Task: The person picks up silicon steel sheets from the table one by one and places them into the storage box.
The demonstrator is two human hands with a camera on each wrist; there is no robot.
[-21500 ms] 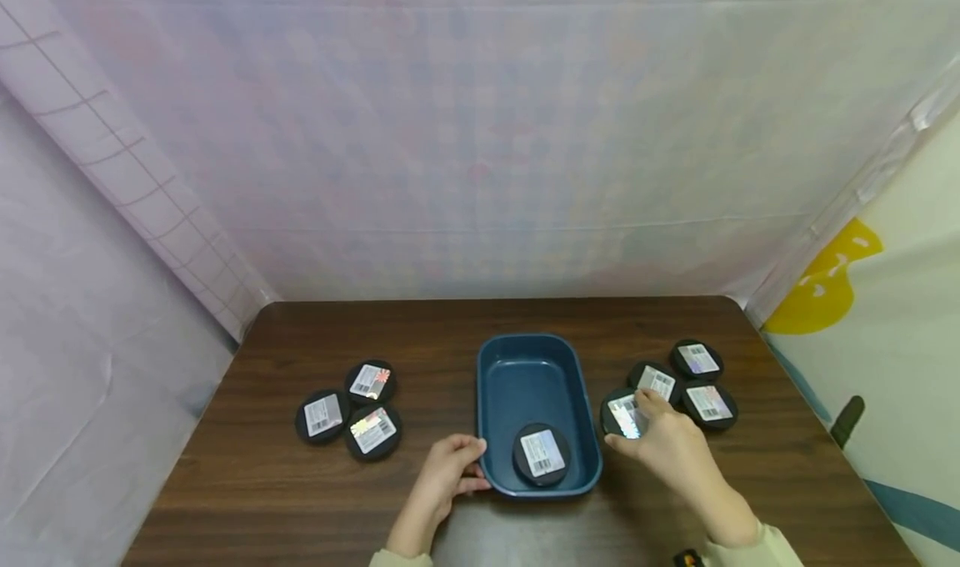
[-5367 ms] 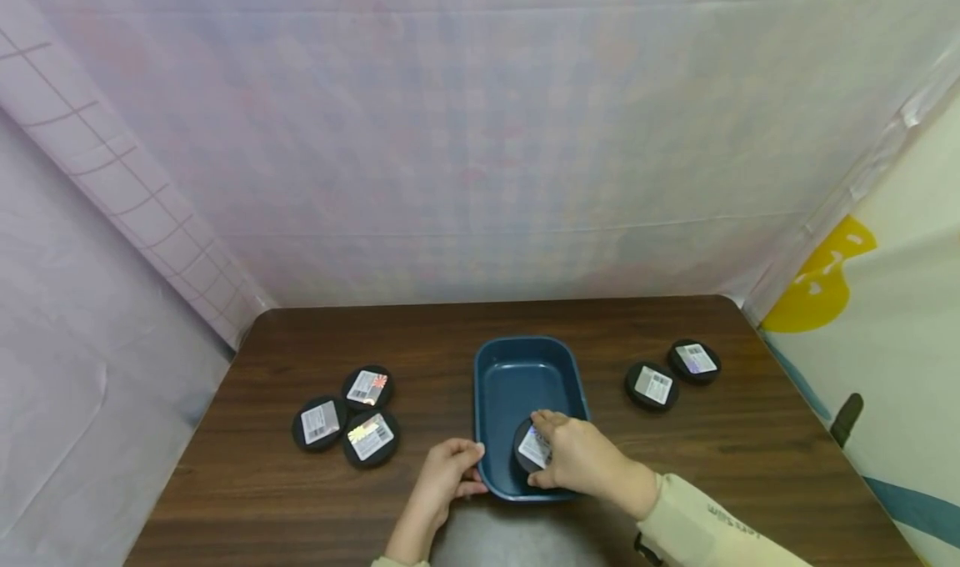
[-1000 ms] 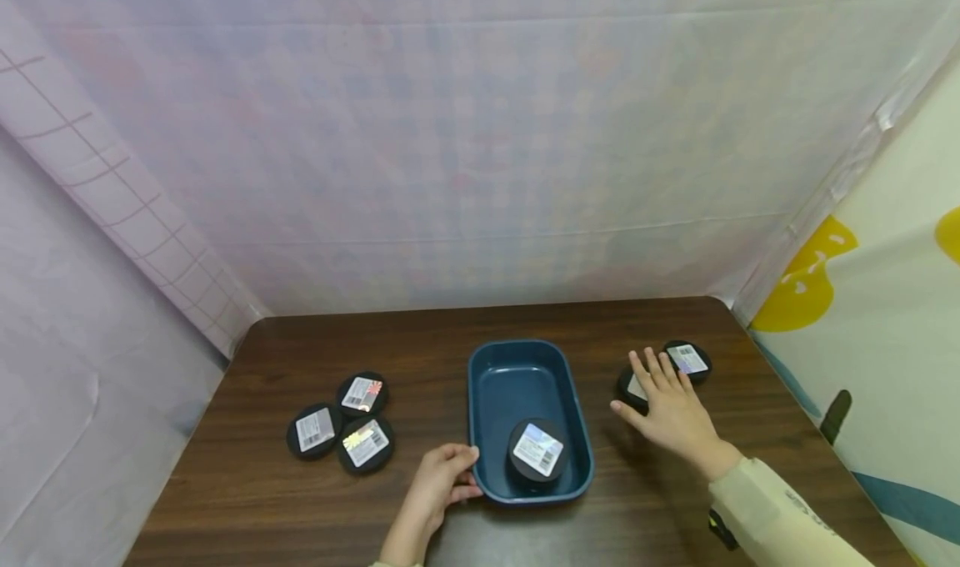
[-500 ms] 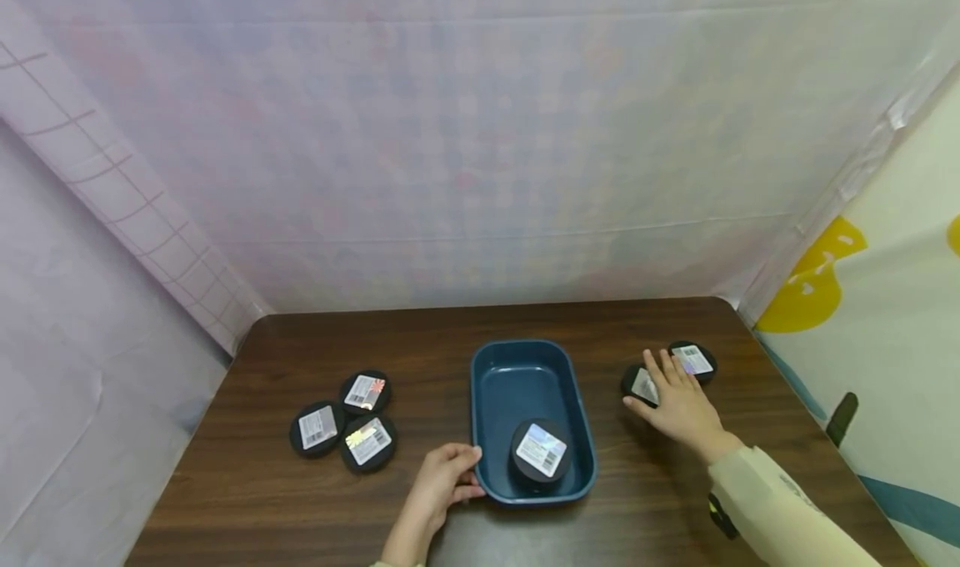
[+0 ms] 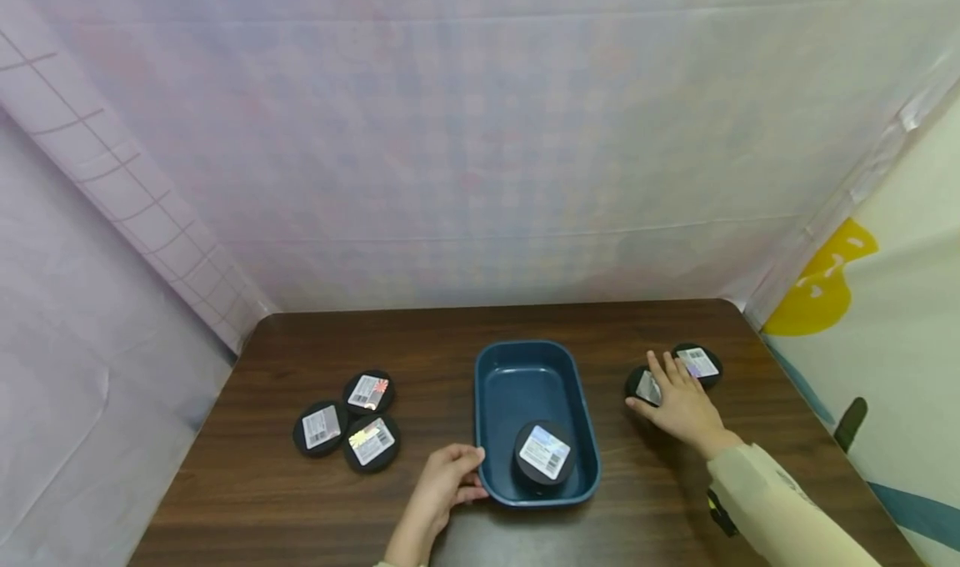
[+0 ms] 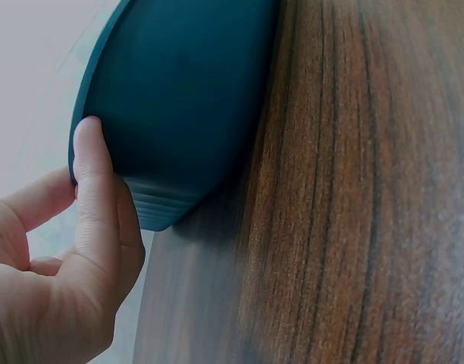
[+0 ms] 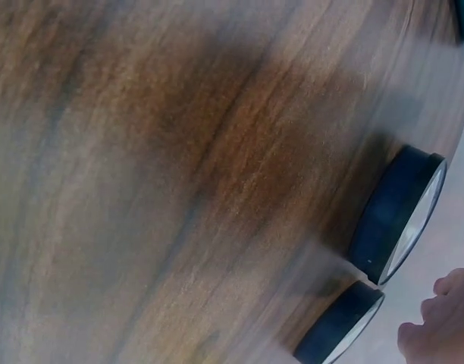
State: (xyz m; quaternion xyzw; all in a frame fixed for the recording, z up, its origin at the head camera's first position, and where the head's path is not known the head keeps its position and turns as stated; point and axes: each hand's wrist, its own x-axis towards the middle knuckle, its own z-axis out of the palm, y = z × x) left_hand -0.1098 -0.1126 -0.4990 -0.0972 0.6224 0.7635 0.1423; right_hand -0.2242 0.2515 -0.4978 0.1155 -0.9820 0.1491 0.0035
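From the head view, every flat round black tin carries a white barcode sticker on its lid — the print is too small to read. One such tin lies in the near end of the deep blue rectangular plastic tray at the middle of the dark wood-grain bench. The left hand rests against the tray's near left corner, fingers loosely curled on the rim. The right hand lies spread with straight fingers over a black tin right of the tray, covering part of its sticker; a second black tin sits just beside the fingertips. Three more black tins cluster well to the left of the tray, touching one another.

At the left wrist, the forefinger lies along the blue tray's outer wall, the thumb apart from it.

At the right wrist — blurred — the two tins stand close together on the bench, and only fingertips show at the edge, so contact cannot be told here.
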